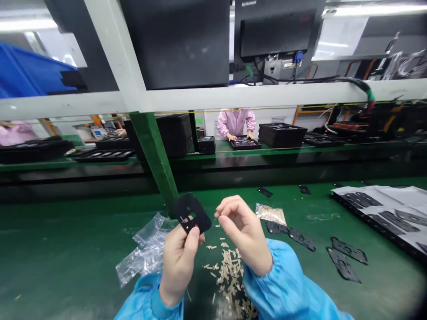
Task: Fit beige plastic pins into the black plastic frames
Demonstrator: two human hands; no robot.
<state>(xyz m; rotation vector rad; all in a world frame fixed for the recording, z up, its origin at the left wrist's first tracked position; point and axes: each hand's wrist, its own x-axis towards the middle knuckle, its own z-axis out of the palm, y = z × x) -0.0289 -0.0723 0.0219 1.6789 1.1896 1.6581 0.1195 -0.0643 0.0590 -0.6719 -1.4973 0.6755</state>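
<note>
My left hand (180, 255) is closed on a small flat black plastic part (191, 213) with cut-outs, held up above the green bench. My right hand (242, 231) is level with it just to the right, fingers pinched together; whatever sits in the pinch is too small to make out. Below both hands lies a scattered pile of small beige pieces (230, 271). Both arms wear light blue sleeves.
Crumpled clear plastic bags (147, 249) lie left of the pile, a small bag of beige pieces (271, 214) to the right. Several loose black parts (345, 258) lie right, before a tray of parts (383, 211). A green post (155, 155) stands ahead. A person in pink (236, 123) works opposite.
</note>
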